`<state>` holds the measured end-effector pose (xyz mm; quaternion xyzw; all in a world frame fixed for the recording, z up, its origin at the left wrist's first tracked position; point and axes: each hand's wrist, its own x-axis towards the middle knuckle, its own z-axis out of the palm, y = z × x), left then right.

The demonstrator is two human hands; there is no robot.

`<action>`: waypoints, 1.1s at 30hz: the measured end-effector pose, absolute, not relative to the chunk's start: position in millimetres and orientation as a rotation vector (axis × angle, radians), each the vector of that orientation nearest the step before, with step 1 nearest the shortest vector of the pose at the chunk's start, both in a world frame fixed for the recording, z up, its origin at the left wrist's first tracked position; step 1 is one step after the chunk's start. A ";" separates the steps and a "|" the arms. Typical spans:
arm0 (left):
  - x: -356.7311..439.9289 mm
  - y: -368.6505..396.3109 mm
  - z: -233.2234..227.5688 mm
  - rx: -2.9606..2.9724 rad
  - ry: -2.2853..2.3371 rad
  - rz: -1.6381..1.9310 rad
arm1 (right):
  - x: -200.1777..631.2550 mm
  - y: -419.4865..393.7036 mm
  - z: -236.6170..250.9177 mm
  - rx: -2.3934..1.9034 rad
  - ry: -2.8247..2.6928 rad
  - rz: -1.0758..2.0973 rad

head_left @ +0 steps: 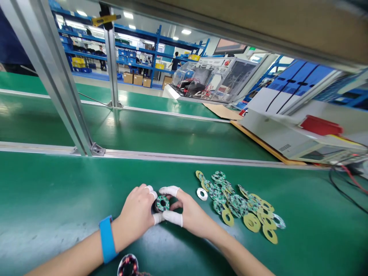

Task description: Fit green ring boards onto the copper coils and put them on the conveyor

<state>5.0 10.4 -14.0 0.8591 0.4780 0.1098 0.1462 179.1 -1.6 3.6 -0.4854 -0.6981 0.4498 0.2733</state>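
With your left hand [138, 210] and your right hand [192, 214], you are grasping together one small round part [156, 207] between the fingers, and its green ring board [160, 201] is facing up; whether it is touching the green table [57, 184], I cannot tell. To the right of your right hand, a loose pile of ring boards [238, 203] and yellow rings [252, 222] is lying, with one white ring [202, 194] just beside it. Below your left wrist, a copper coil [128, 265] is showing partly at the bottom edge.
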 end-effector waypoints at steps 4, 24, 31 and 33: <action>5.4 9.9 -15.3 2.473 1.370 0.339 | 177.3 -2.9 2.8 -1.298 -1.870 1.173; 7.3 8.6 -22.5 2.385 1.306 0.491 | 165.8 -9.0 2.1 -1.427 -1.792 1.022; 6.4 10.6 -20.2 2.346 1.251 0.545 | 168.6 -9.3 1.1 -1.430 -1.814 0.962; 7.1 10.6 -19.8 2.333 1.250 0.542 | 168.8 -7.7 3.0 -1.440 -1.842 0.942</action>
